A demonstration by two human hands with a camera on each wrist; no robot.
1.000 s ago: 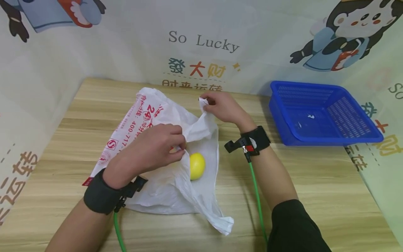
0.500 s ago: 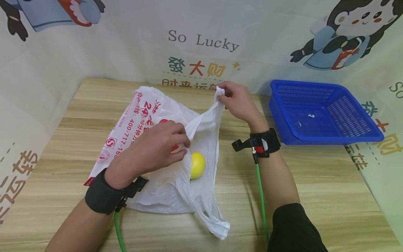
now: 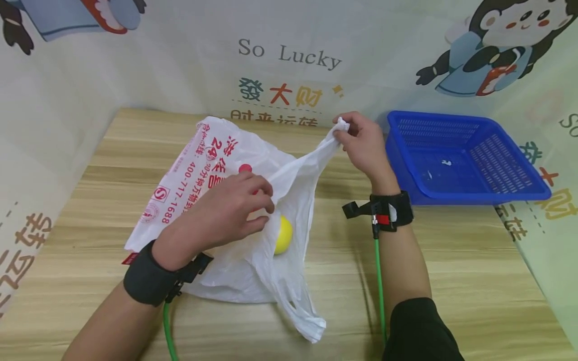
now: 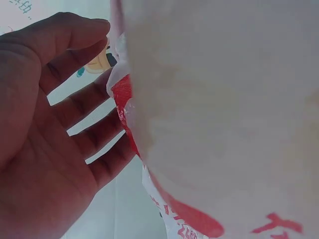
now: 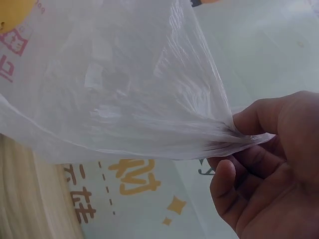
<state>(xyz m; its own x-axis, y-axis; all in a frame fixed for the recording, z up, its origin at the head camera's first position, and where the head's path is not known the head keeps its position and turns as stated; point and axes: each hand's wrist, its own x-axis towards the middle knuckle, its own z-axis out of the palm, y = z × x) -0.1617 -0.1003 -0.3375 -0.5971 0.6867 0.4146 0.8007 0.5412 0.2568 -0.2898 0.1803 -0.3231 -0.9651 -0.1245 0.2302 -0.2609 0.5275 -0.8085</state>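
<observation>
A white plastic bag [image 3: 253, 271] with red print lies on the table, its mouth facing right. A yellow rounded thing [image 3: 283, 235], like a lemon, shows inside that mouth, partly covered by the film. My right hand [image 3: 363, 145] pinches one bag handle between thumb and fingers and stretches it up to the right; the gathered film [image 5: 219, 139] shows in the right wrist view. My left hand [image 3: 226, 210] is over the bag's middle, fingers loosely bent. In the left wrist view its thumb [image 4: 84, 32] is apart from the fingers, whose tips reach the bag's edge.
A blue plastic basket [image 3: 406, 185] stands at the right, with small white scraps [image 3: 446, 162] in it. The wooden table [image 3: 451, 281] meets a printed cloth backdrop [image 3: 180, 65] behind and at the sides. A green cable [image 3: 379, 281] runs from each wristband.
My right hand has moved right and away from me, drawing the bag handle out taut. My left hand's thumb and fingers have come apart, letting go of the bag's edge.
</observation>
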